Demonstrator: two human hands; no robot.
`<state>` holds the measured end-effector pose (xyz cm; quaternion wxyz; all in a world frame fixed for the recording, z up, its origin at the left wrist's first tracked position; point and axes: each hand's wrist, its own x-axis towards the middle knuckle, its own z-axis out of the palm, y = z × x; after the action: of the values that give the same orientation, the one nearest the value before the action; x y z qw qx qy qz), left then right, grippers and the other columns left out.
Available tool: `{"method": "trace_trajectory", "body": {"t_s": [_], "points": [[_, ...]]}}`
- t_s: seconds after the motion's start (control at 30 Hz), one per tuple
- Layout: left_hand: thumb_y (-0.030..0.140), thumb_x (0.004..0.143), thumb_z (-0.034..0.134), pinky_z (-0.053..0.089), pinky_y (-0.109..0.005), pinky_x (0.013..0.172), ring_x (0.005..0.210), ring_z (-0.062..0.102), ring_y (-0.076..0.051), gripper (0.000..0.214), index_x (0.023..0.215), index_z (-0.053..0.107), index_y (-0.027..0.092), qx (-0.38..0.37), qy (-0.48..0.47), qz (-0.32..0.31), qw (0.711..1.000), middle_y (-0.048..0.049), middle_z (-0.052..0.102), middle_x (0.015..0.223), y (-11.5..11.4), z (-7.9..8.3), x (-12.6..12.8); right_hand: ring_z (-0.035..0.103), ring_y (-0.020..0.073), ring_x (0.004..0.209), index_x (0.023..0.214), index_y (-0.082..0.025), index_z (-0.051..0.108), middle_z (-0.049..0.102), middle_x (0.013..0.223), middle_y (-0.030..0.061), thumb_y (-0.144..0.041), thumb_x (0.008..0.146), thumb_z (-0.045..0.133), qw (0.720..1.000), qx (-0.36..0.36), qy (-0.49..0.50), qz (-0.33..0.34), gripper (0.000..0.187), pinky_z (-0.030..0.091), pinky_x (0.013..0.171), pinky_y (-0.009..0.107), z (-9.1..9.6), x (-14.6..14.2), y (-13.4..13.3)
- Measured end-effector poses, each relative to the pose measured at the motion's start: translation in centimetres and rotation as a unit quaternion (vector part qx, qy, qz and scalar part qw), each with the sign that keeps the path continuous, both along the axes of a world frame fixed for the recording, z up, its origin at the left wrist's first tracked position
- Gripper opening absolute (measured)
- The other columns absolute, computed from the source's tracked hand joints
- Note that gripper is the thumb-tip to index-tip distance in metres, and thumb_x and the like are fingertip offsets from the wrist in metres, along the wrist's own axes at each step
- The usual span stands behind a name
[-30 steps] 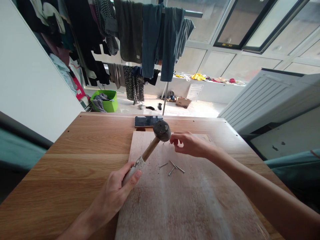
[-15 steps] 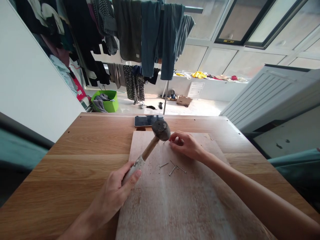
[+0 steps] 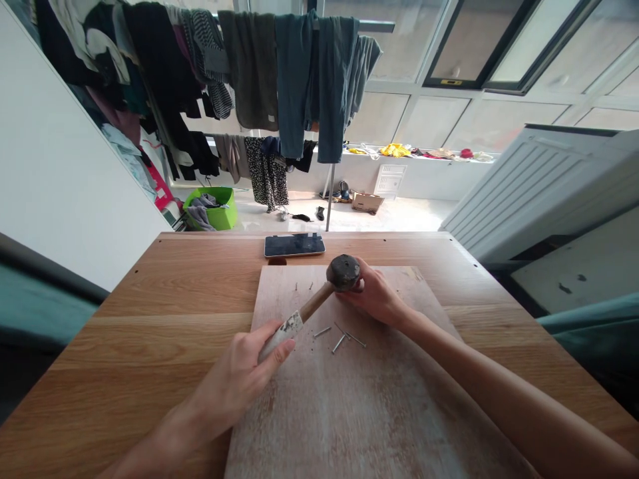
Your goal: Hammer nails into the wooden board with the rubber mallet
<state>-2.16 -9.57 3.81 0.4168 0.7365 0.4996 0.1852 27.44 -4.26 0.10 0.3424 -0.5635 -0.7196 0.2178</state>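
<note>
My left hand is wrapped round the wooden handle of a hammer, whose dark round head sits low over a pale wooden board. My right hand rests on the board just right of the hammer head, fingers pinched together beneath it; what they pinch is hidden by the head. Three loose nails lie on the board between my hands. Two small nails stand in the board left of the hammer head.
The board lies on a wooden table. A dark phone lies flat at the table's far edge. Beyond are hanging clothes, a green laundry basket on the floor and a white slatted panel at the right.
The hammer head has come down and to the right, onto the spot by my right fingers. My right hand has drawn closer to the board. The view has shifted slightly.
</note>
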Motion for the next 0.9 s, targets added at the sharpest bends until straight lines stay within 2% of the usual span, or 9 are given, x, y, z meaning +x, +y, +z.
{"method": "trace_trajectory", "body": {"t_s": [0.1, 0.17, 0.23, 0.33, 0.4, 0.53, 0.73, 0.8, 0.9], "points": [[0.059, 0.097, 0.053, 0.057, -0.03, 0.082, 0.088, 0.072, -0.024, 0.048, 0.114, 0.073, 0.02, -0.006, -0.001, 0.005, 1.0, -0.0025, 0.075, 0.084, -0.4, -0.2, 0.0, 0.059, 0.0164, 0.067, 0.12, -0.021, 0.055, 0.071, 0.088, 0.0028, -0.023, 0.081, 0.07, 0.999, 0.03, -0.024, -0.009, 0.042, 0.048, 0.065, 0.029, 0.6, 0.8, -0.9], [0.06, 0.098, 0.052, 0.056, -0.029, 0.081, 0.086, 0.072, -0.023, 0.05, 0.115, 0.072, 0.018, -0.004, -0.008, 0.001, 1.0, -0.003, 0.076, 0.088, -0.7, -0.4, 0.0, 0.059, 0.0158, 0.069, 0.107, -0.021, 0.057, 0.069, 0.088, 0.0031, -0.022, 0.087, 0.064, 0.997, 0.051, -0.065, 0.012, 0.022, 0.047, 0.066, 0.028, 1.8, 1.4, -1.9], [0.06, 0.099, 0.05, 0.055, -0.028, 0.079, 0.084, 0.071, -0.022, 0.05, 0.114, 0.071, 0.018, -0.002, -0.014, -0.005, 1.0, -0.0031, 0.076, 0.09, -0.9, -0.6, -0.1, 0.058, 0.0142, 0.068, 0.095, -0.02, 0.059, 0.066, 0.083, 0.0021, -0.021, 0.093, 0.06, 0.991, 0.04, -0.111, 0.07, 0.002, 0.046, 0.065, 0.027, 3.3, 1.6, -3.0], [0.061, 0.099, 0.051, 0.055, -0.026, 0.077, 0.081, 0.069, -0.02, 0.05, 0.114, 0.071, 0.017, 0.006, -0.016, 0.005, 1.0, -0.0025, 0.075, 0.089, -1.0, -0.8, -0.2, 0.057, 0.0127, 0.067, 0.088, -0.019, 0.062, 0.065, 0.082, 0.0025, -0.018, 0.096, 0.058, 0.973, 0.005, -0.174, 0.151, 0.009, 0.045, 0.063, 0.026, 5.3, 1.1, -4.6], [0.06, 0.1, 0.049, 0.054, -0.025, 0.074, 0.076, 0.068, -0.019, 0.049, 0.112, 0.07, 0.018, 0.011, -0.016, 0.006, 1.0, -0.0008, 0.073, 0.084, -1.0, -0.8, -0.2, 0.059, 0.0147, 0.072, 0.094, -0.017, 0.065, 0.065, 0.09, 0.0059, -0.011, 0.096, 0.057, 0.955, 0.015, -0.231, 0.186, 0.01, 0.047, 0.066, 0.028, 5.9, 0.3, -5.3], [0.057, 0.102, 0.046, 0.053, -0.023, 0.073, 0.076, 0.069, -0.018, 0.042, 0.109, 0.069, 0.021, 0.03, -0.008, 0.0, 0.999, 0.0014, 0.072, 0.082, -1.2, -1.0, -0.4, 0.063, 0.0212, 0.09, 0.11, -0.015, 0.066, 0.064, 0.106, 0.0121, 0.0, 0.089, 0.059, 0.921, 0.031, -0.299, 0.249, 0.026, 0.053, 0.077, 0.034, 5.4, -1.2, -6.2], [0.054, 0.102, 0.049, 0.056, -0.029, 0.086, 0.094, 0.073, -0.024, 0.041, 0.12, 0.067, 0.022, 0.054, 0.004, 0.009, 0.998, -0.0035, 0.076, 0.095, -1.9, -2.0, -0.5, 0.064, 0.0166, 0.083, 0.11, -0.015, 0.07, 0.066, 0.102, 0.0083, -0.001, 0.097, 0.056, 0.932, 0.004, -0.239, 0.271, 0.024, 0.056, 0.076, 0.03, 4.6, -1.5, -6.4], [0.053, 0.102, 0.05, 0.057, -0.03, 0.086, 0.096, 0.074, -0.024, 0.04, 0.122, 0.067, 0.023, 0.06, -0.001, 0.005, 0.998, -0.0037, 0.077, 0.097, -2.1, -2.2, -0.6, 0.064, 0.0173, 0.082, 0.108, -0.014, 0.071, 0.067, 0.099, 0.0079, 0.001, 0.097, 0.055, 0.919, 0.019, -0.275, 0.281, 0.025, 0.055, 0.073, 0.03, 4.8, -1.5, -6.3], [0.05, 0.103, 0.05, 0.057, -0.028, 0.085, 0.095, 0.074, -0.023, 0.037, 0.122, 0.068, 0.024, 0.059, -0.014, -0.004, 0.998, -0.002, 0.077, 0.095, -2.2, -2.2, -0.6, 0.062, 0.021, 0.088, 0.097, -0.013, 0.071, 0.066, 0.097, 0.0099, -0.002, 0.097, 0.058, 0.883, 0.087, -0.346, 0.304, 0.017, 0.054, 0.073, 0.032, 5.0, -1.9, -6.3]]}}
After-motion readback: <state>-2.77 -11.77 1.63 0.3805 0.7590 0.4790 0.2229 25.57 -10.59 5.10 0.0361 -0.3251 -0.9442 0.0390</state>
